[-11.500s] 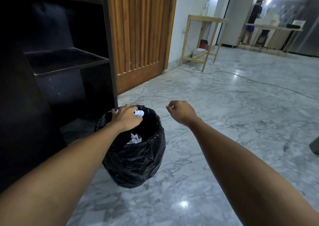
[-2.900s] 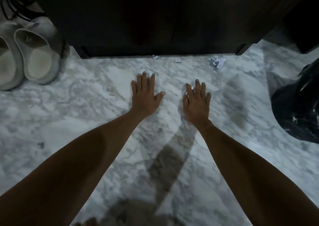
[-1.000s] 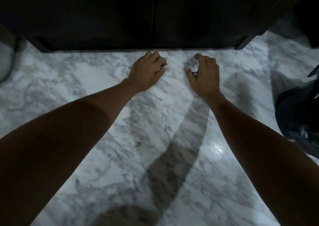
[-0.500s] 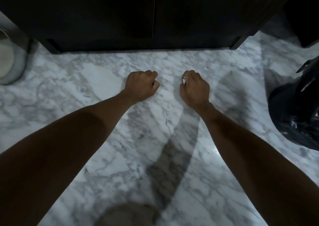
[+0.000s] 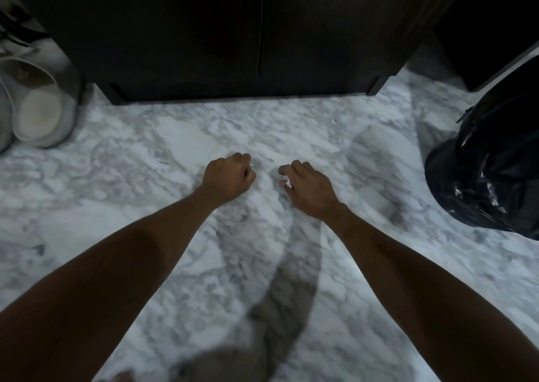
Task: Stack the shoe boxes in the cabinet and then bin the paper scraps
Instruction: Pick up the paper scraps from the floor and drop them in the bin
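A small white paper scrap shows in the middle of the frame, pinched under the curled fingers of the right hand, which is closed around it just above the marble floor. The left hand sits just beside it to the left, balled into a fist with the knuckles up; a tiny white speck shows at its fingertips near the upper edge of the fist, too small to tell whether it is paper held in the fist or a mark on the floor. The two hands are near each other but apart, and both bare forearms run down to the lower corners of the frame. Their shadows fall across the pale grey-veined floor below the hands. Along the top of the frame stands the dark cabinet, its two doors shut with a thin seam between them, its base raised on short feet at the left and right. At the right edge of the frame, well apart from the hands, is the bin lined with a glossy black bag, only partly in view. At the upper left edge, beside the cabinet's left foot, lie pale shoes with their openings facing the camera.
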